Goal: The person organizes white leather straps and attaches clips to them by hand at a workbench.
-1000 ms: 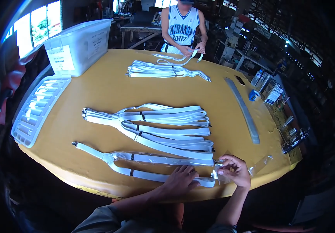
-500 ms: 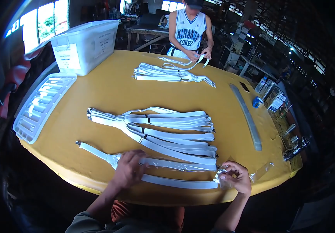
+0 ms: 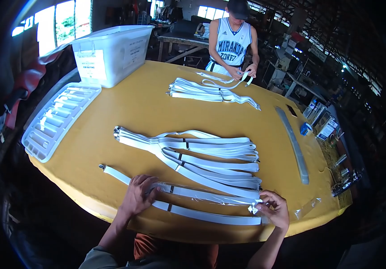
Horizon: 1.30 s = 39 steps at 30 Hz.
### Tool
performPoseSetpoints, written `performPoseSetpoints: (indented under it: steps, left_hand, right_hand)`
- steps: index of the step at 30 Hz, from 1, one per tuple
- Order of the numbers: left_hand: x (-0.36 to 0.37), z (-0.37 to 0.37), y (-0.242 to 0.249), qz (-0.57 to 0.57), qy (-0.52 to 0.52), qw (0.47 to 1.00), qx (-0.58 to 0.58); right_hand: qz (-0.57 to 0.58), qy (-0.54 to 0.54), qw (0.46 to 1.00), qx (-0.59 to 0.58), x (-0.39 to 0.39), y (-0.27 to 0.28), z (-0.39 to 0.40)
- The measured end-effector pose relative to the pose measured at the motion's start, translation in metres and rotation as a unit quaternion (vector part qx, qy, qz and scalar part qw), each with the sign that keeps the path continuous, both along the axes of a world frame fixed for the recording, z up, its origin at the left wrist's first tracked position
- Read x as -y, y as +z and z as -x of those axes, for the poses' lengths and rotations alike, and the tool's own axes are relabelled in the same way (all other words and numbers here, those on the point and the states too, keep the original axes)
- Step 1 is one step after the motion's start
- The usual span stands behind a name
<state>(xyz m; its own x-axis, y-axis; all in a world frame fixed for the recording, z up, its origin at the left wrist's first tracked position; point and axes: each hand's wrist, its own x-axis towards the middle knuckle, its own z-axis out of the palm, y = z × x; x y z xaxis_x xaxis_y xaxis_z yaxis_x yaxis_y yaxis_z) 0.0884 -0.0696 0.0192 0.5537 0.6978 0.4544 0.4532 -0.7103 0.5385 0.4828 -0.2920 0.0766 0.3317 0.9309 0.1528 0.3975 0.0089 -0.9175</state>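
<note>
A pair of white suspenders (image 3: 211, 217) with metal clips lies along the near side of the table. My left hand (image 3: 140, 195) is closed around the straps where they come together, hiding the join. A clear plastic sleeve (image 3: 202, 195) covers the upper strap between my hands. At its right end, my right hand (image 3: 274, 210) pinches the strap's clip end (image 3: 254, 206), with the thumb and index finger together. The lower strap lies flat and bare. Just beyond is a bundle of white suspenders (image 3: 211, 157), with dark adjusters and clips at its left end.
Across the yellow table (image 3: 134, 107), a co-worker (image 3: 233, 45) handles a strap beside another suspenders bundle (image 3: 206, 92). A plastic bin (image 3: 112, 58) and its lid (image 3: 60, 119) are at left. A long flat bar (image 3: 292, 145), blue tape roll (image 3: 306, 129) and tins (image 3: 326, 127) stand right.
The whole view has shifted, with the table lower and further right. My left hand has slid left along the straps onto the join. My right hand stays by the strap's end.
</note>
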Motion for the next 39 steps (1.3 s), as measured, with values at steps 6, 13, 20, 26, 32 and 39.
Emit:
performPoseSetpoints:
  steps: [6, 13, 20, 26, 32, 39]
  left_hand:
    - [-0.002, -0.001, -0.006, 0.018, 0.007, 1.0, 0.009]
    - [-0.003, 0.0, -0.005, 0.053, -0.004, 0.998, 0.028]
    - [-0.004, 0.001, -0.013, 0.084, 0.009, 0.991, 0.108]
    - [-0.002, -0.002, -0.012, 0.099, 0.021, 0.989, 0.108]
    - [-0.004, -0.002, -0.012, 0.089, 0.029, 0.99, 0.101]
    - [-0.003, -0.004, -0.007, 0.106, 0.037, 0.989, 0.1]
  right_hand:
    - [-0.033, -0.015, 0.999, -0.017, 0.003, -0.004, 0.001]
    - [-0.042, -0.032, 0.999, -0.001, 0.003, 0.007, 0.008]
    - [-0.07, -0.054, 0.996, 0.02, -0.011, -0.013, 0.021]
    - [-0.025, -0.02, 0.999, 0.026, -0.027, -0.024, 0.033]
    - [-0.023, -0.026, 0.999, 0.008, -0.023, -0.028, 0.03]
    - [-0.024, -0.046, 0.999, -0.001, -0.017, -0.024, 0.026]
